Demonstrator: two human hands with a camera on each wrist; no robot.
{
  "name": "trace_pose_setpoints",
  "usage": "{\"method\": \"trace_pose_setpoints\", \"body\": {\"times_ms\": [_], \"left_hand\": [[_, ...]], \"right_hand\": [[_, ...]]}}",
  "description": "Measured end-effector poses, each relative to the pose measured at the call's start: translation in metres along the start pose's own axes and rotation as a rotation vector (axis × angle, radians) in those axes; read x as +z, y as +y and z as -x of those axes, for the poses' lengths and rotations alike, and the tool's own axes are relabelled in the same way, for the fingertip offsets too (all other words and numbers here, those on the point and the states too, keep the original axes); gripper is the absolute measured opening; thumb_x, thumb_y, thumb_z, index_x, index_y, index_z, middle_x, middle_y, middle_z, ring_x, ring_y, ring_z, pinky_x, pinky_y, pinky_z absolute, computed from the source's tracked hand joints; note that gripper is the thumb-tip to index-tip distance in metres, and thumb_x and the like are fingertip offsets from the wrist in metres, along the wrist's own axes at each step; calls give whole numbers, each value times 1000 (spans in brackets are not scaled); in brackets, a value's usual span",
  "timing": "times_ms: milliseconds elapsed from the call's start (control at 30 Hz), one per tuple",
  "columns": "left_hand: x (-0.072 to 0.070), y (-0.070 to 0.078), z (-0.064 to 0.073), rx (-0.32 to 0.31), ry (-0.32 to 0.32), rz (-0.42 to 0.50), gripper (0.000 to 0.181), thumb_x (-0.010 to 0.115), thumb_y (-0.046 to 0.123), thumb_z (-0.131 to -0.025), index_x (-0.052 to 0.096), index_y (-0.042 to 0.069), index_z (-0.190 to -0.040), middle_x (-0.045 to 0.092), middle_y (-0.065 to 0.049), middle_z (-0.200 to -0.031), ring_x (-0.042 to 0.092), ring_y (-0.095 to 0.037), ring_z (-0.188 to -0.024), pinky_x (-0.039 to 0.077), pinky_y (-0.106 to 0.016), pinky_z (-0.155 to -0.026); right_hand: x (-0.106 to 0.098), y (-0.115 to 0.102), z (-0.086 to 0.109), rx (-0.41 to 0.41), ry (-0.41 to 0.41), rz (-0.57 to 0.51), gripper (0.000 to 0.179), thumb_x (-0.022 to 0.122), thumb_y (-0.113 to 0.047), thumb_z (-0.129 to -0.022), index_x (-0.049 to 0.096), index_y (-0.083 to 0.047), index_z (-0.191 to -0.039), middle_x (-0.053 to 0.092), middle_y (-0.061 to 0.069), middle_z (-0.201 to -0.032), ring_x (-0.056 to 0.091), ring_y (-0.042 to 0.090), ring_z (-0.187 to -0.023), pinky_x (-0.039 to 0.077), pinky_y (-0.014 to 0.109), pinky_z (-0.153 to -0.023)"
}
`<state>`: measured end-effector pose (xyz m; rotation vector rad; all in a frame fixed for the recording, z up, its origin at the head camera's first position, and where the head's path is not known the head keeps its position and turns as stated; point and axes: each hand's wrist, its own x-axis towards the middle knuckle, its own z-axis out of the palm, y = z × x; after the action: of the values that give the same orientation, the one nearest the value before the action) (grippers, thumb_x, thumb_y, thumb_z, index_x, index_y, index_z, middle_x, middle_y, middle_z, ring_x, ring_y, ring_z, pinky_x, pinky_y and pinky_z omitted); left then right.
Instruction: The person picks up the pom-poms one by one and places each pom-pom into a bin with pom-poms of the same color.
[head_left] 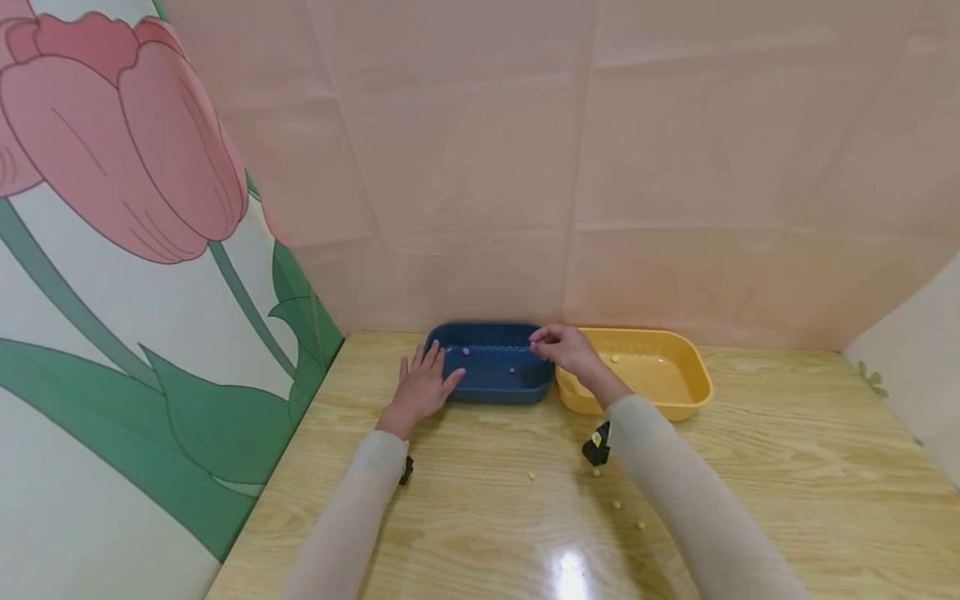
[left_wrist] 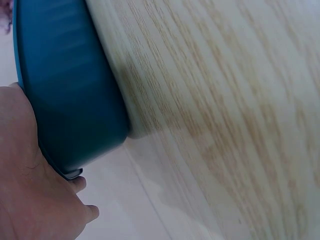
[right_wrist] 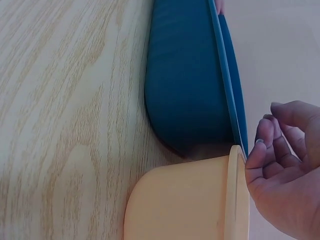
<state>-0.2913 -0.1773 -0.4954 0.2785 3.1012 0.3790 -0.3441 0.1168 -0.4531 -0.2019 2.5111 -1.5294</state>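
Over the blue tray, at 2 o'clock: a pinched purple bead

I read every clock from the head feed, with 12 pointing away from the person. The right hand pinches the purple bead between thumb and fingertips, above the blue tray's right-hand end; on the right wrist feed I see those fingertips drawn together, but I cannot make out the bead there. The left hand is released, its fingers spread and laid over the blue tray's rim at 9 o'clock.

Inside the blue tray I find a second purple bead at 10 o'clock from its centre and a third purple bead at 4 o'clock. The yellow tray sits just beside it at 3 o'clock, with one yellow bead at its own 10 o'clock. Four more yellow beads are scattered on the table, between the yellow tray's 6 and 8 o'clock; one lies near the black wrist camera. Pale sleeves reach in from 5 and 7 o'clock. A pink covering spans 12 o'clock, and a tulip mural fills 10 o'clock.
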Motion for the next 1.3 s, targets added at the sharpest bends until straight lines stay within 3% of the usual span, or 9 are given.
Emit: {"method": "trace_pose_setpoints", "body": {"times_ms": [267, 600, 833, 1067, 1300], "left_hand": [[0, 0, 0, -4, -5, 1, 82, 21, 65, -105, 24, 4, -161, 8, -9, -170, -5, -33, -157, -1, -61, -122], [-1, 1, 1, 5, 2, -8, 81, 21, 64, -105, 23, 5, -161, 10, -11, -170, -1, -35, -157, 3, -62, -122], [-2, 1, 2, 0, -1, 4, 81, 22, 64, -105, 23, 4, -161, 10, -11, -170, -3, -35, -156, 1, -62, -122], [-3, 4, 3, 3, 5, 16, 80, 24, 62, -106, 25, 3, -160, 11, -12, -170, -2, -35, -156, 1, -62, -122], [-2, 2, 3, 16, 15, 9, 80, 24, 61, -106, 26, 2, -160, 13, -14, -169, 2, -39, -156, 4, -64, -121]], "right_hand": [[0, 0, -1, -9, -6, -40, 24, 59, -10, -102, 66, -4, -125, 71, 16, -116, 62, 27, -102, 50, 50, -99], [-8, -5, 5, -27, 9, -16, 28, 62, -19, -102, 66, -4, -126, 67, 14, -115, 61, 29, -98, 51, 43, -94], [-19, -9, 10, -41, 9, -29, 29, 60, -24, -103, 65, -7, -126, 64, 17, -124, 62, 38, -110, 49, 49, -98], [-31, -7, 16, -81, 27, -26, 33, 59, -22, -102, 65, -1, -128, 64, 25, -123, 61, 34, -108, 47, 55, -98], [-43, 1, 24, -141, 63, 29, 34, 59, -23, -103, 66, 2, -125, 66, 24, -120, 61, 36, -111, 50, 46, -94]]}}
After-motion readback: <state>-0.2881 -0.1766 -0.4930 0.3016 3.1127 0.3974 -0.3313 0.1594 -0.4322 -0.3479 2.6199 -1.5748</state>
